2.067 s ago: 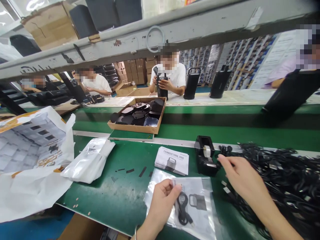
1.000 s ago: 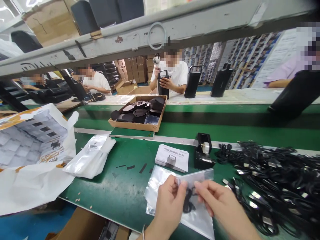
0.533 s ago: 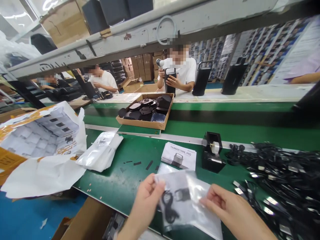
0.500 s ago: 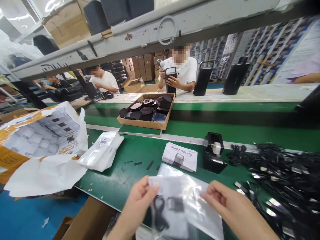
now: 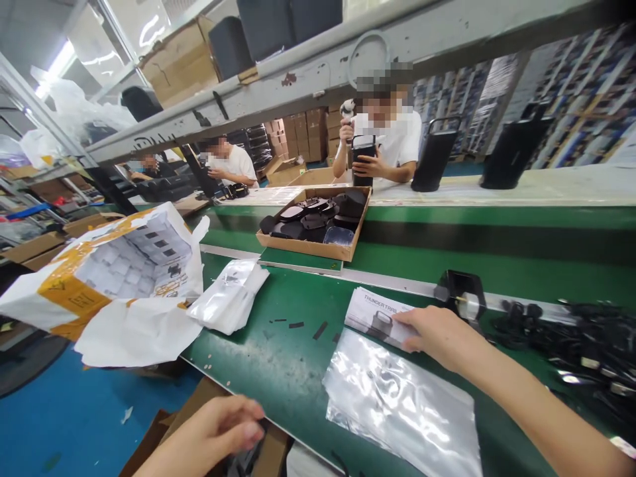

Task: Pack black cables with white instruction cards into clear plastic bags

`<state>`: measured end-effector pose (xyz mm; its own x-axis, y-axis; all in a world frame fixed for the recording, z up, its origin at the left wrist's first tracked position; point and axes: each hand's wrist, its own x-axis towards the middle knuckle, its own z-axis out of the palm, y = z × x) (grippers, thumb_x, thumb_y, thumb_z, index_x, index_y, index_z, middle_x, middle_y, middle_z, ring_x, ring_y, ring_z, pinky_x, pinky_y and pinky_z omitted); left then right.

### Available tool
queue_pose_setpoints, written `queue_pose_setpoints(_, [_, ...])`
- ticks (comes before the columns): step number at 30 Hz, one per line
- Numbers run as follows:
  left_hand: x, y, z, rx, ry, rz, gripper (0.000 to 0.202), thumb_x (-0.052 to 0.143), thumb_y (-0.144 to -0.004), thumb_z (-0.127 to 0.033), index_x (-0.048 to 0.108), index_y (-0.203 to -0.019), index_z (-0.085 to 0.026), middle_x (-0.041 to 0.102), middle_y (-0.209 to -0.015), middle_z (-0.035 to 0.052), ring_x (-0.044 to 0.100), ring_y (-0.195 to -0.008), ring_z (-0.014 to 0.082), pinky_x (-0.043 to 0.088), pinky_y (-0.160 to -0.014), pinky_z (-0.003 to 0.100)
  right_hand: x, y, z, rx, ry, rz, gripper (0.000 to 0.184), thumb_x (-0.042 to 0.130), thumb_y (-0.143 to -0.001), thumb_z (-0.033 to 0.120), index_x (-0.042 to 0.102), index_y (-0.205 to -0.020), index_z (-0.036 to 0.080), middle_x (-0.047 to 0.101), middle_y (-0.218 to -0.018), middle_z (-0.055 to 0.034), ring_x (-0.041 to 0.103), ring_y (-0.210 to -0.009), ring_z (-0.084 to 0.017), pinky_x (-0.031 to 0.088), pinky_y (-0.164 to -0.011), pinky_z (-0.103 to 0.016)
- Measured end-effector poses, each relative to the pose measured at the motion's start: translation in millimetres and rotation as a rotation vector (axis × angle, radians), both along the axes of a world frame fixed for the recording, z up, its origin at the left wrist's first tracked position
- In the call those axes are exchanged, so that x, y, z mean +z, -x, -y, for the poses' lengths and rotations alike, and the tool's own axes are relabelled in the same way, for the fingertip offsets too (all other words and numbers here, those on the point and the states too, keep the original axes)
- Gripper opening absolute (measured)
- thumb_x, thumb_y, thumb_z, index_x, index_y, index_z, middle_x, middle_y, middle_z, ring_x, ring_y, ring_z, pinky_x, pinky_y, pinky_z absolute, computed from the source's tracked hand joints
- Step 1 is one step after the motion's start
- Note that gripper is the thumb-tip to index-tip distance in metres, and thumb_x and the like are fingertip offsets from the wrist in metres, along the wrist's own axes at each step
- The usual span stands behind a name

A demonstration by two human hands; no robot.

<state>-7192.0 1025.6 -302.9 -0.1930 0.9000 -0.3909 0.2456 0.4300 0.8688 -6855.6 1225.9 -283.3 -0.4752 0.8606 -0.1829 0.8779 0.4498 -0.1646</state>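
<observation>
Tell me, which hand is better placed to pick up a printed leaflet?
Probably the right hand: it is at the printed leaflets, seemingly touching them. The left hand looks empty but is farther off, by the green table's near edge.

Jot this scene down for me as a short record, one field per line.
Left hand: open, holding nothing, near the edge of the bench
Right hand: touching the leaflets
Nearer than leaflets: clear bags, lying flat
Behind right hand: tape dispenser
Far right: black cables, heaped
Left: open box, beside a pile of bags
Middle: tray of black parts
Across the bench: co-worker holding a black device
</observation>
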Motion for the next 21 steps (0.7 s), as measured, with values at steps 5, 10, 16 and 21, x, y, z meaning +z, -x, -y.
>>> queue_pose_setpoints(5, [17.2,-90,-105,-0.165,-0.302,0.06,0.032,0.06,-0.081,-0.042,0.067,-0.104,-0.02,0.065,-0.117,0.0094,0.055,-0.114,0.0248,0.039,-0.1,0.035,0.0,2,8,0.025,-0.021,0.0,0.027,0.06,-0.075,0.018,0.068,-0.101,0.017,0.073,-0.09,-0.015,0.067,-0.085,-0.034,0.047,-0.067,-0.036])
queue_pose_setpoints(10, [-10.5,-135,-163,-0.212,-0.323,0.115,0.051,0.057,-0.083,-0.045,0.055,-0.126,-0.018,0.043,-0.141,0.0093,0.033,-0.133,0.0264,0.021,-0.112,0.04,-2.1,3,14,0.009,-0.054,-0.02,0.035,0.062,-0.071,0.011,0.066,-0.105,0.018,0.073,-0.096,-0.0133,0.068,-0.086,-0.032,0.048,-0.07,-0.035])
queue_pose_setpoints(16, [-19.9,-144,-150,-0.259,-0.324,0.13,0.057,0.054,-0.086,-0.038,0.041,-0.136,-0.015,0.039,-0.143,0.0081,0.034,-0.133,0.0266,0.021,-0.113,0.042,3.5,-6,7,-0.013,0.02,-0.057,0.04,0.064,-0.066,0.008,0.07,-0.104,0.019,0.073,-0.098,-0.0121,0.067,-0.09,-0.031,0.049,-0.075,-0.034])
queue_pose_setpoints(21, [-20.3,-141,-151,-0.279,-0.393,0.114,0.049,0.053,-0.087,-0.033,0.047,-0.133,-0.016,0.044,-0.14,0.0058,0.038,-0.131,0.0236,0.023,-0.112,0.038,7.0,-8,1,-0.007,0.064,-0.076,0.035,0.063,-0.065,0.009,0.073,-0.095,0.023,0.073,-0.096,-0.0093,0.065,-0.093,-0.032,0.048,-0.074,-0.035])
